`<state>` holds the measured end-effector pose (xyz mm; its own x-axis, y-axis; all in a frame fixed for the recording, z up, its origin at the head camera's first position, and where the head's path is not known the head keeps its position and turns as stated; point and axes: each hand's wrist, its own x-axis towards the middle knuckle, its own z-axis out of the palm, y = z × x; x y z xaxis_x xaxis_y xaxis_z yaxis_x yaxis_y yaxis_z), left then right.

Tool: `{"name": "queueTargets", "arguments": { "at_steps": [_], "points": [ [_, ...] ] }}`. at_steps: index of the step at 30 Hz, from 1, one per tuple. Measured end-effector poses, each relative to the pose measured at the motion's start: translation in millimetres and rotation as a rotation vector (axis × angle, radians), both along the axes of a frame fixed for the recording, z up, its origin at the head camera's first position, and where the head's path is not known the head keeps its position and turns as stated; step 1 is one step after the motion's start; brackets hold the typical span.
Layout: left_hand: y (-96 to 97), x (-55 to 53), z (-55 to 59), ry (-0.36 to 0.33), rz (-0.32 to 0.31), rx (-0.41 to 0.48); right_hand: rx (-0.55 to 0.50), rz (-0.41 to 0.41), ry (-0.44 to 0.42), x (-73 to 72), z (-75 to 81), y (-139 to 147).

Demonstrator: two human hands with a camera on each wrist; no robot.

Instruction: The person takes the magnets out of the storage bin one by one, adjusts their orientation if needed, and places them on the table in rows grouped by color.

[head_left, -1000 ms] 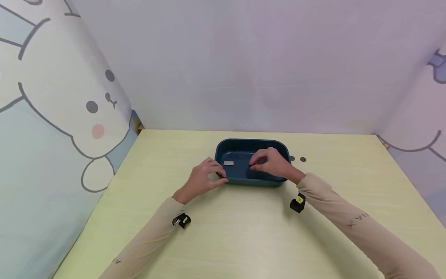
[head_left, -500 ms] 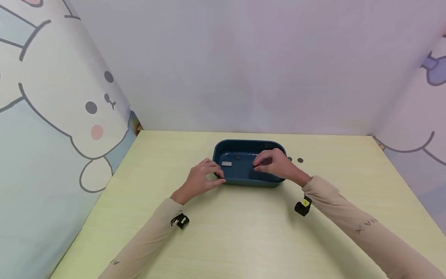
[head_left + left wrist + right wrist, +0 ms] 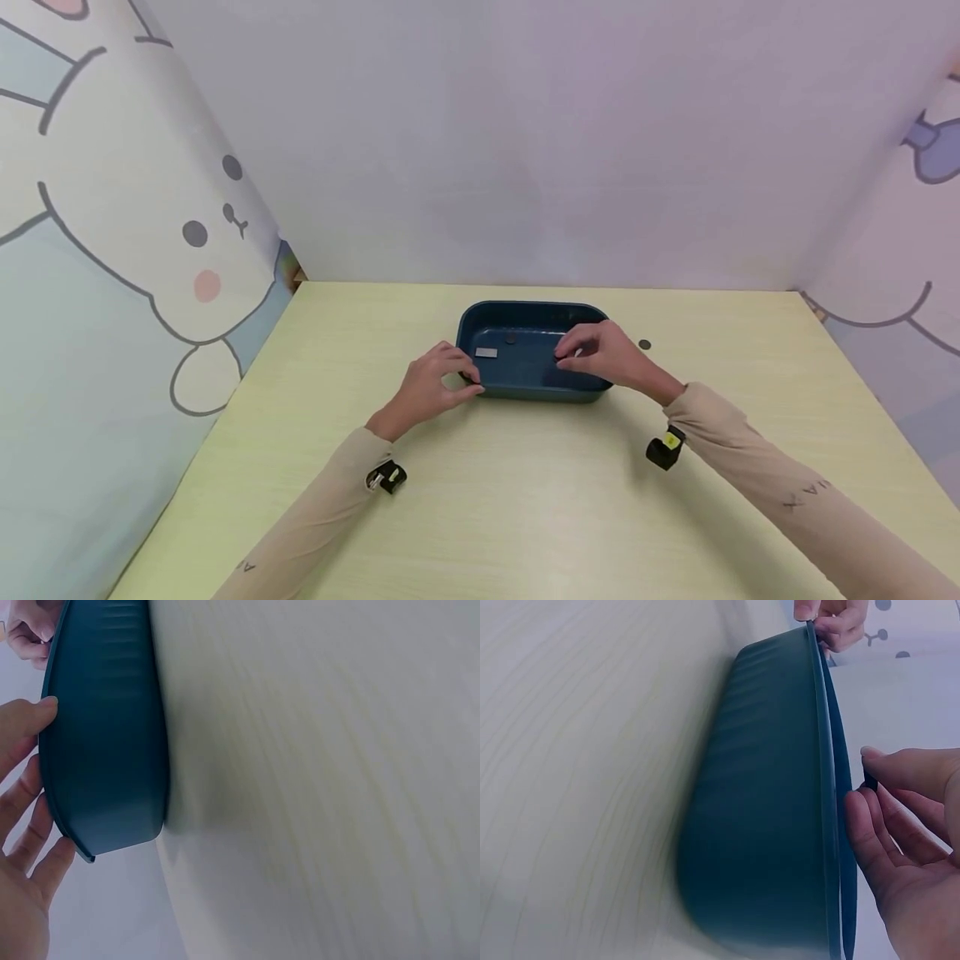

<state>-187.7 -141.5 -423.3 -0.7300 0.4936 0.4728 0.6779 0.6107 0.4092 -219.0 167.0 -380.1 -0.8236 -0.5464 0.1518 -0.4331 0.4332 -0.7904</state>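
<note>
A dark blue plastic tray (image 3: 525, 395) with rounded corners sits on the table. My left hand (image 3: 438, 381) grips its rim at the near left corner, the thumb (image 3: 46, 710) in front and fingers around the edge. Over the right part of the tray, my right hand (image 3: 603, 357) pinches a small dark disc (image 3: 869, 778) between thumb and fingertips. Inside the tray lie a pale rectangular piece (image 3: 486, 353) and, farther back, a small dark disc (image 3: 511, 338). Part of the tray's right side is hidden behind my right hand.
On the pale wooden table (image 3: 510, 500), another dark disc (image 3: 645, 344) lies to the right of the tray. A plain pale curtain (image 3: 495, 167) stands behind the table, and a curtain with a cartoon rabbit (image 3: 135, 208) hangs at the left.
My right hand has moved a little to the right over the tray, still pinching the disc. It now covers the disc nearest the tray's right edge. My left hand keeps its grip.
</note>
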Motion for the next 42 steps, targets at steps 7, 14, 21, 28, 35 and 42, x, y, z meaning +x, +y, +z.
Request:
{"name": "queueTargets", "arguments": {
  "at_steps": [7, 14, 21, 28, 35, 42],
  "points": [
    [-2.1, 2.4, 0.7, -0.001, 0.013, 0.015, -0.029, 0.008, 0.003, -7.1, -10.6, 12.6],
    [-2.0, 1.5, -2.2, 0.005, 0.009, 0.021, -0.032, 0.012, 0.009, -5.8, -10.0, 21.6],
    [-0.6, 0.3, -2.3, -0.020, 0.005, 0.018, -0.022, -0.005, -0.005, -3.1, -8.5, 29.4],
    [0.0, -0.4, -2.8, -0.006, 0.016, 0.010, -0.028, -0.022, 0.013, -2.2, -8.6, 36.5],
    [0.2, -0.1, -3.7, 0.004, 0.018, 0.018, -0.031, -0.044, -0.019, -1.7, -5.7, 43.9],
    [0.1, -0.5, -3.1, -0.009, 0.016, 0.023, -0.013, -0.074, -0.013, -0.9, -2.0, 51.8]
  ]
}}
